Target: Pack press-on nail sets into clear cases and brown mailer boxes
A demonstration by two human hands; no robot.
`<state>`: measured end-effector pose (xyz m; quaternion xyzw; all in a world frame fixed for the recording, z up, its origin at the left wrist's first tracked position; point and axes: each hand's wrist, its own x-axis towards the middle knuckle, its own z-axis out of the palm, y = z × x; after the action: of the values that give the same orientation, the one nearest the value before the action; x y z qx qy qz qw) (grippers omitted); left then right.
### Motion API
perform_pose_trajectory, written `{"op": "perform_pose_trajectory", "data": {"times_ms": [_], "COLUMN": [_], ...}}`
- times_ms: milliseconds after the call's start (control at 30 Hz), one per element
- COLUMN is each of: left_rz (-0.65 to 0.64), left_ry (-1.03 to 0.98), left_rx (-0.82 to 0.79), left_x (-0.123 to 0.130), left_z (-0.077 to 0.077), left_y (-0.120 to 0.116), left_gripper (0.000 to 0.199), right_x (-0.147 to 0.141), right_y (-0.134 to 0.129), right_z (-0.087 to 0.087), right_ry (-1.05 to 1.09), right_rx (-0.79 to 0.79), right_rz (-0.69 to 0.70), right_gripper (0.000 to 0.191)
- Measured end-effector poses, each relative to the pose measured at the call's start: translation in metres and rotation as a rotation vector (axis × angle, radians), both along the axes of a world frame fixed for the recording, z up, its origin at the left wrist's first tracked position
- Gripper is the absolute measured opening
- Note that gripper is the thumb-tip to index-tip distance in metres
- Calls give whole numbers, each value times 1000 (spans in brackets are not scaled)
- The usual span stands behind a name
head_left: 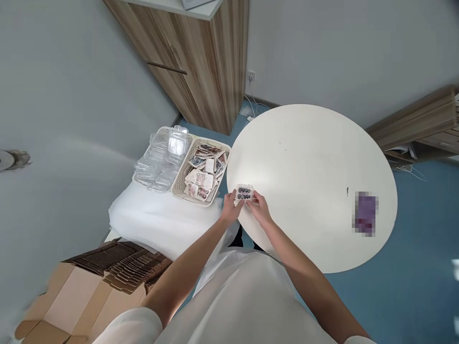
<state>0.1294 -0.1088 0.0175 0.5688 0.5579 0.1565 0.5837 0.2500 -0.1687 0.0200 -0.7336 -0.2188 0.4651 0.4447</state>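
Both hands grip a small clear plastic box at the left edge of the round white table. Inside it a pale card shows two rows of dark round shapes; what they are is too small to tell. My left hand pinches the box's left side and lower corner, and my right hand closes on its right side. Left of the hands, a cream basket holds printed cards like the one in the box. Beside that, another basket is heaped with clear plastic boxes.
White foam wrap lies below the baskets. Flattened brown cartons stand packed in an open cardboard box at lower left. A blurred purple item lies on the table's right. A wooden cabinet stands behind the baskets.
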Motion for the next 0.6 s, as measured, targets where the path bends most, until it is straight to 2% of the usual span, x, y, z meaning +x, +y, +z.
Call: {"op": "perform_pose_trajectory", "data": {"times_ms": [133, 300, 600], "left_rz": [28, 66, 59], "left_ry": [-10, -64, -164], "left_rx": [-35, -48, -28], "left_x": [-2, 3, 5], "left_z": [-10, -16, -11], "left_y": [22, 36, 45], "left_gripper": [57, 54, 49], "right_x": [-4, -3, -2], "right_y": [22, 39, 52], "right_z": [-6, -12, -11], "right_ry": [-26, -54, -101], "right_rx": [-6, -11, -15], "right_rz": [21, -7, -25], "right_gripper": [51, 51, 61]}}
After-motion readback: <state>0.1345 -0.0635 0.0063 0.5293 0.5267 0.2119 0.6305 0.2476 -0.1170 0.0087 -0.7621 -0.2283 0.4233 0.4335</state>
